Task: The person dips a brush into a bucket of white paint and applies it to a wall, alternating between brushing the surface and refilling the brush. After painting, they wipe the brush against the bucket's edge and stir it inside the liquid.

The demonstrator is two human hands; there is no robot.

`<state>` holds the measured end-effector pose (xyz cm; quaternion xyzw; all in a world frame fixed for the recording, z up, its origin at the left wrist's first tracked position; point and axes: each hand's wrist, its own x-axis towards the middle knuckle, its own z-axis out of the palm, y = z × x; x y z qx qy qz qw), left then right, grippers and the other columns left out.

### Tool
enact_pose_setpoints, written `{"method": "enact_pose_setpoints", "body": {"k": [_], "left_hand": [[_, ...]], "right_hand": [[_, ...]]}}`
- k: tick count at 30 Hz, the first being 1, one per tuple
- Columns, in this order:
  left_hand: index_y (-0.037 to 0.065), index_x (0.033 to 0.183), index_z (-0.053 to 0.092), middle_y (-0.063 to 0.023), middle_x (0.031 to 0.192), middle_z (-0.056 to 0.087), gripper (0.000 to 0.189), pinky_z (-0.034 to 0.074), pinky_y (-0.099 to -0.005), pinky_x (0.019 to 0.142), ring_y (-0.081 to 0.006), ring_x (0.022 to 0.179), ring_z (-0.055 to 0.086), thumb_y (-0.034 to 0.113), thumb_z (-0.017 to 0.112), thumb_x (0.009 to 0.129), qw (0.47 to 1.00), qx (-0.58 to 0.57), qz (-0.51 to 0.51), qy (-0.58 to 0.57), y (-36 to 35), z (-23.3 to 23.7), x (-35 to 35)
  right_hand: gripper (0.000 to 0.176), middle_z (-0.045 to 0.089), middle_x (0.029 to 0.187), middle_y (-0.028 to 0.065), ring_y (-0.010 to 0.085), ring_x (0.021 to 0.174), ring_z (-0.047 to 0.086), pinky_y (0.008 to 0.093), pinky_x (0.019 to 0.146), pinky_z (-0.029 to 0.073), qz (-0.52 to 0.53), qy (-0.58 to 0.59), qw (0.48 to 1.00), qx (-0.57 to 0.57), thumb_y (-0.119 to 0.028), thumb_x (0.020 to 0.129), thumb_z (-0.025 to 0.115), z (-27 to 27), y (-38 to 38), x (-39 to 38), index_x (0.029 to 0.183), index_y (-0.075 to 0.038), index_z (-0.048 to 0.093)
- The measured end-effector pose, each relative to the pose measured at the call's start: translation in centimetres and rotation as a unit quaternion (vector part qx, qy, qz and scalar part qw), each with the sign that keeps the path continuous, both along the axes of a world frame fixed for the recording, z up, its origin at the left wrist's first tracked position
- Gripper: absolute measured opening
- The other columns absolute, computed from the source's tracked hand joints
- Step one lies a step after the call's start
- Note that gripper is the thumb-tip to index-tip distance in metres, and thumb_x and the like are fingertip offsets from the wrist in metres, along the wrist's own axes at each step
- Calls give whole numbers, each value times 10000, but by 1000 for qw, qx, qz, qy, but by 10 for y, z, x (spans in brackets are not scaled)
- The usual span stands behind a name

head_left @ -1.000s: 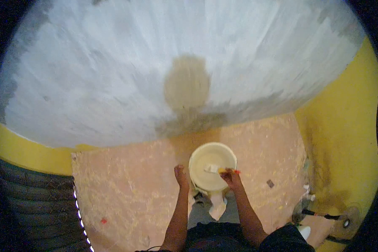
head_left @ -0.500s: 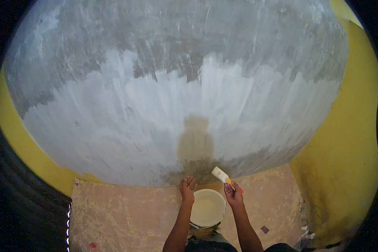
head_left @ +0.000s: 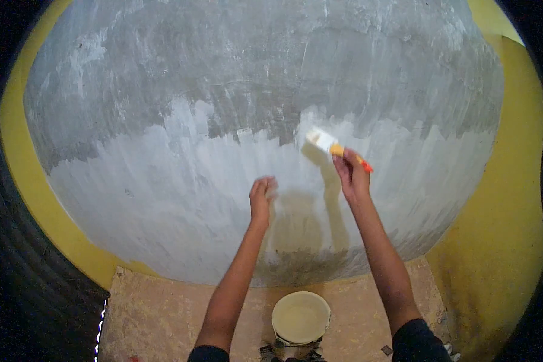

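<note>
My right hand is closed around the yellow-and-orange handle of a paintbrush. The wide bristles, coated in white, point up and left, close to the upper border of the pale coat on the wall. To the left and a little lower, my left hand is raised before the same wall, holding nothing, its loosely bent fingers smeared by motion. Below both hands stands a bucket of cream-coloured paint.
Bare grey plaster covers the wall's upper part. Yellow walls flank it on the right and left. Dark corrugated sheeting is at the lower left. The brownish floor has paint stains and a small dark chip.
Both hands have risen from beside the bucket to the front of the wall. The paintbrush has moved up with my right hand to the edge of the pale coat.
</note>
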<state>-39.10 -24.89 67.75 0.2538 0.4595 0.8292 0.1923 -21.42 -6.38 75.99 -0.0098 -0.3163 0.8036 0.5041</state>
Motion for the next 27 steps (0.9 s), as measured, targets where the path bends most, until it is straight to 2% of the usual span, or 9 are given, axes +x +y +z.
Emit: {"method": "enact_pose_setpoints", "body": {"k": [7,9,11,12,14,15,17,22,27], "left_hand": [[88,1267,608,-99,1274,634,355,393,-482,1084,-256,1242,560,324,544,1010,904,-68,89,413,43,175,-74],[124,1389,539,-172,1487,459,446,390,-507,1100,-314,1363,466,317,572,988,757,-104,271,586,43,207,-84],[146,1460,456,-142,1577,316,515,283,-598,1130,-325,1447,317,333,562,992,691,-205,312,619,33,227,-85],[168,1530,373,-112,1667,172,592,177,-690,1161,-336,1531,168,349,552,995,616,-305,348,638,30,233,-88],[192,1563,298,-89,1679,104,637,160,-728,1139,-329,1540,124,349,546,998,573,-328,364,657,38,224,-112],[217,1596,223,-65,1692,36,687,143,-765,1118,-323,1549,79,348,539,1000,529,-354,378,672,40,221,-118],[227,1600,210,-55,1693,27,698,138,-768,1116,-319,1550,77,358,539,999,529,-346,381,674,46,210,-131],[257,1610,171,-29,1696,9,722,114,-774,1115,-307,1554,52,381,534,999,533,-324,385,680,43,184,-140],[266,1616,135,-19,1696,-37,750,19,-787,1106,-300,1556,-41,481,500,997,528,-314,383,690,43,156,-146]], "right_hand": [[152,705,982,118,203,860,702,322,813,607,-235,25,940,248,-44,906,696,177,7,-62,1030,44,688],[131,719,947,101,170,834,702,320,778,599,-299,16,899,319,-48,901,705,214,-1,-64,1007,30,705],[168,727,934,109,204,842,717,358,748,574,-478,-60,684,547,-24,858,711,245,-14,-58,1026,-19,724],[168,727,934,109,204,842,717,358,748,574,-480,-58,683,547,-24,858,711,255,-7,-64,1026,-19,724],[248,719,954,148,298,852,713,415,745,557,-540,-47,463,701,-17,822,689,272,10,-75,1066,-55,720],[248,719,954,148,298,852,713,415,745,557,-542,-47,462,700,-17,822,689,269,14,-79,1066,-55,720],[312,709,1007,174,382,887,685,455,758,549,-507,-134,396,754,-48,835,642,248,19,-88,1143,-65,685],[382,677,1098,194,379,956,672,451,769,564,-478,-200,371,771,-94,916,567,123,15,-94,1298,-86,573],[304,661,1138,181,364,980,673,445,767,573,-418,-236,344,807,-104,913,579,18,11,-88,1207,-28,586]]}}
